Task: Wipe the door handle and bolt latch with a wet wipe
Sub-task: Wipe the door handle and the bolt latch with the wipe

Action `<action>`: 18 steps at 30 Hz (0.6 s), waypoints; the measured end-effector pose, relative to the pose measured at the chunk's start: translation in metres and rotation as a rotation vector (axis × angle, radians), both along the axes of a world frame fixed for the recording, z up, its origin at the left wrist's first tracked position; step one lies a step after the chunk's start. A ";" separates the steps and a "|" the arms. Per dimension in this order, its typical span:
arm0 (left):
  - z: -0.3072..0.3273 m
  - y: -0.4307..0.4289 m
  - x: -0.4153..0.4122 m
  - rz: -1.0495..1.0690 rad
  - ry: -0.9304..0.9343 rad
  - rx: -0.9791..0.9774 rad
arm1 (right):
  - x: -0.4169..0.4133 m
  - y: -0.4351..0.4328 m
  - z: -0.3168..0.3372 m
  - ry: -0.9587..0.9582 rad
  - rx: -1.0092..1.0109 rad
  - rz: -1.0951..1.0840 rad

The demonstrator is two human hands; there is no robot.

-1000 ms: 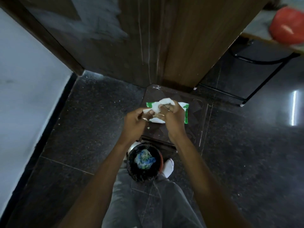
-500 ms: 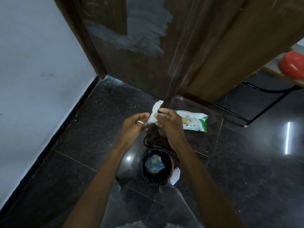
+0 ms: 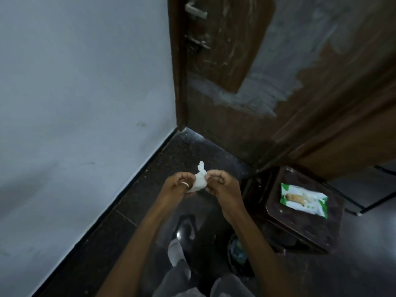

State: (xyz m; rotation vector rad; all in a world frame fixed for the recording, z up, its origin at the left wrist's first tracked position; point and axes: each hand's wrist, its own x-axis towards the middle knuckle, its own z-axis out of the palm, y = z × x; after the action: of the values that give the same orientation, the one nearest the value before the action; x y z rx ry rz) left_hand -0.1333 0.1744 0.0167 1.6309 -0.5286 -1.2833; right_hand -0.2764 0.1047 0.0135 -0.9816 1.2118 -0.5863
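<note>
White wet wipe (image 3: 199, 183), now free of its pack (image 3: 304, 199) at lower right, is pinched by left hand (image 3: 176, 186) and right hand (image 3: 224, 185) mid-frame, door handle (image 3: 196, 11) and bolt latch (image 3: 198, 42) newly in view above, so wiping can likely start.

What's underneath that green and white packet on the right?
The wet wipe packet lies flat on a dark wooden stool. The patch of stool top beneath it is covered, so unseen.

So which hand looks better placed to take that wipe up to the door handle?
Probably the right hand, though it is close. Both hands pinch the wet wipe, but the door handle and bolt latch sit hard by the wall, which crowds the left hand.
</note>
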 end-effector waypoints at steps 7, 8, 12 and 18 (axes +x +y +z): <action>0.032 -0.016 0.049 0.246 0.281 -0.097 | 0.051 -0.017 0.040 -0.255 0.053 -0.091; 0.036 -0.022 0.054 0.260 0.301 -0.119 | 0.056 -0.021 0.043 -0.284 0.058 -0.097; 0.056 -0.042 0.068 0.289 0.317 -0.176 | 0.077 -0.034 0.049 -0.321 0.073 -0.102; 0.065 -0.088 0.097 0.252 0.256 -0.138 | 0.109 -0.073 0.060 -0.273 0.032 0.018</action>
State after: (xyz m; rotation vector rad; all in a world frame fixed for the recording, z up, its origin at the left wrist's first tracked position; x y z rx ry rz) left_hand -0.0366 0.0869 0.0818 1.3463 -0.2402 -1.2155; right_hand -0.1673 0.0315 0.0733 -0.8540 0.9664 -0.6616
